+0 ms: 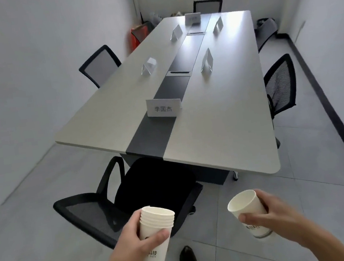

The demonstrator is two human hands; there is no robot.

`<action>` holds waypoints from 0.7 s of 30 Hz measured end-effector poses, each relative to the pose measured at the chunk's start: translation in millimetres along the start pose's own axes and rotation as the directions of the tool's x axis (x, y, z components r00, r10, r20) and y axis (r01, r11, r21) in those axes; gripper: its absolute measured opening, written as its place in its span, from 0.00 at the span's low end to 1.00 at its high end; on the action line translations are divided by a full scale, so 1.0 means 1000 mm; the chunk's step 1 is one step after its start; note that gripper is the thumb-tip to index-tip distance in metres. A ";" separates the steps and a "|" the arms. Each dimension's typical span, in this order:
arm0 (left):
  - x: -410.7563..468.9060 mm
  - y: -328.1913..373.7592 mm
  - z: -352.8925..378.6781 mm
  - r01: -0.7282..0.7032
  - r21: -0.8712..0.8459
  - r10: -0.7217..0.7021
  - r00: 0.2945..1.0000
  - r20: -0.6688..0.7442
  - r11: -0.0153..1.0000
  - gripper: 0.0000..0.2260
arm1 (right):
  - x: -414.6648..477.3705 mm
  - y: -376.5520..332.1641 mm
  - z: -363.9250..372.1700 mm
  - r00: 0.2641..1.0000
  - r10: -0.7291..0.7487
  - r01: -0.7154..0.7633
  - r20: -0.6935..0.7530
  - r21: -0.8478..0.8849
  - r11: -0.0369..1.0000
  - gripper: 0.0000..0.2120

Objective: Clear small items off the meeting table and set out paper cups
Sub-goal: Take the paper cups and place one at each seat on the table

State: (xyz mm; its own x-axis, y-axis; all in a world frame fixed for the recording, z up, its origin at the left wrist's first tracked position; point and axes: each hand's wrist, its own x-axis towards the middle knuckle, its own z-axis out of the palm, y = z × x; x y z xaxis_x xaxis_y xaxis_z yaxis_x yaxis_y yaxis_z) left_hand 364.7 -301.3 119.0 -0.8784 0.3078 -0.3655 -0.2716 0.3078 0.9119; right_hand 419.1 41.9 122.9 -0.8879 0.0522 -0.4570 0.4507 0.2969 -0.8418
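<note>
I stand at the near end of a long meeting table (221, 137), light grey with a dark strip down its middle. My left hand (136, 239) grips a stack of several nested white paper cups (154, 224) with a grey band at the base. A single paper cup (247, 206) of the same kind, tilted with its mouth toward the left, is held in my right hand (270, 215). Both hands are low, in front of the table's near edge and apart from each other. Several white name cards stand on the table, the closest name card (162, 108) on the dark strip.
A black mesh office chair (119, 200) is between me and the table's near edge. More chairs stand along the left side (99, 65), the right side (280, 88) and the far end (207, 6). My shoe (189, 259) shows on the tiled floor. Walls run close on both sides.
</note>
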 end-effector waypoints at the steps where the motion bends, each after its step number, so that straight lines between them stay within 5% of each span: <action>1: 0.020 0.008 -0.005 -0.006 -0.007 0.006 1.000 0.002 1.000 0.28 | 0.012 -0.004 -0.005 1.000 0.012 -0.012 -0.017 0.007 1.000 0.27; 12: 0.202 0.101 -0.010 -0.032 0.027 0.026 0.979 0.200 0.999 0.29 | 0.137 -0.055 -0.066 0.970 0.042 -0.009 -0.240 0.137 0.991 0.29; 21: 0.274 0.112 0.002 0.104 0.003 -0.104 0.993 0.053 0.995 0.31 | 0.268 -0.049 -0.124 0.980 0.131 -0.105 -0.152 0.168 0.980 0.23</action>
State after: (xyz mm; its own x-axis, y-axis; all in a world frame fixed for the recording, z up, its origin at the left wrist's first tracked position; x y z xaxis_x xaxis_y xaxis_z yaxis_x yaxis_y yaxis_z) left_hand 94.6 -181.1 120.7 -0.8233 0.3215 -0.4678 -0.3602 0.3409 0.8683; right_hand 147.7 159.9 77.1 -0.8248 0.2353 -0.5141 0.5502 0.1250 -0.8256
